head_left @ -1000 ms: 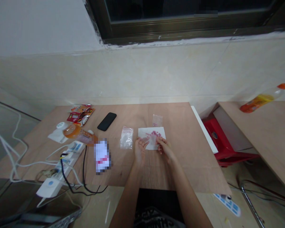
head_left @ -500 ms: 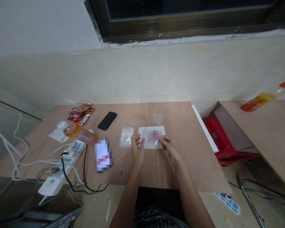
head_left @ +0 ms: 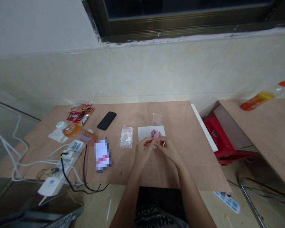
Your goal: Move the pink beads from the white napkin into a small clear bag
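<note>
Over a white sheet of paper (head_left: 143, 131), my left hand (head_left: 142, 151) and my right hand (head_left: 169, 150) meet with fingertips pinched together. Between them is a small clear plastic bag (head_left: 156, 136), gripped from both sides. Small pink bead-like pieces (head_left: 153, 132) lie in a cluster on the paper, just beyond my fingers. Behind the paper rests another small clear bag (head_left: 157, 118) with a few pink bits at its bottom. To the left of the paper lies a larger clear zip bag (head_left: 126, 136). My fingers hide the lower part of the held bag.
On the left are a black phone (head_left: 106, 120), a lit phone with a blurred screen (head_left: 102, 155), an orange bottle (head_left: 80, 133) lying down, snack packets (head_left: 80, 113) and a power strip (head_left: 61, 169) with cables. A red stool (head_left: 218, 136) stands between the tables.
My left hand has moved right from the paper's left edge to the small bag, and its fingers have closed. My right hand has turned inward with the bag, uncovering the pink pieces.
</note>
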Motion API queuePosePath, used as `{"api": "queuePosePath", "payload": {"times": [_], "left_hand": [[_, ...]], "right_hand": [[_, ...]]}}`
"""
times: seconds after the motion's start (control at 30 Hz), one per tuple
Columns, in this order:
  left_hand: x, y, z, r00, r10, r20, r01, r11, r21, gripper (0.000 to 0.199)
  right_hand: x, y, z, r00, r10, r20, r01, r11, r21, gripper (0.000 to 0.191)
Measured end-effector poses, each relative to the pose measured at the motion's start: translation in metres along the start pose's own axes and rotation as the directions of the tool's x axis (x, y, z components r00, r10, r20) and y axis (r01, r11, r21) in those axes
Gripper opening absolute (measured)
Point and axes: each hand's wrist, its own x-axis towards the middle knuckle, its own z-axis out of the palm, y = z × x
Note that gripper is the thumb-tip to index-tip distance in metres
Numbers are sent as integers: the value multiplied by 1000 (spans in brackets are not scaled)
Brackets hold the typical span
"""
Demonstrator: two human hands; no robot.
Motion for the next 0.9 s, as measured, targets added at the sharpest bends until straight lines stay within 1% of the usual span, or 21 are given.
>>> {"api": "queuePosePath", "payload": {"times": [0.07, 0.2, 0.3, 0.37, 0.43, 0.53, 0.6, 0.7, 0.9], "left_hand": [[0, -2, -2, 1000, 14, 5, -14, 1000, 3, 19], [1, -6, -5, 999, 25, 37, -26, 999, 30, 17], [0, -7, -5, 999, 44, 33, -47, 994, 96, 17], [-1, -6, -5, 997, 64, 35, -69, 984, 166, 16], [-2, -4, -5, 995, 95, 42, -103, 956, 276, 17], [-5, -1, -3, 986, 156, 54, -163, 875, 456, 19], [-6, 0, -1, 982, 180, 56, -182, 827, 532, 21], [-7, -1, 4, 982, 188, 33, -171, 791, 587, 21], [-7, -2, 10, 981, 193, 6, -157, 782, 603, 16]], "right_hand": [[-2, -2, -1, 999, -12, 33, 12, 1000, -10, 28], [-4, -4, -1, 999, -15, 45, 15, 1000, -5, 30], [-4, -2, 0, 999, -19, 49, 21, 999, -46, 30], [-4, 1, 2, 999, -20, 43, 24, 994, -102, 29], [-5, 3, 5, 1000, -8, 14, 10, 985, -172, 26], [-6, 4, 10, 999, 9, -49, -21, 966, -258, 23], [-6, 3, 13, 997, 8, -80, -31, 953, -302, 22], [-6, 0, 18, 992, -13, -126, -35, 928, -372, 21], [-5, -1, 23, 986, -41, -162, -42, 877, -478, 23]]}}
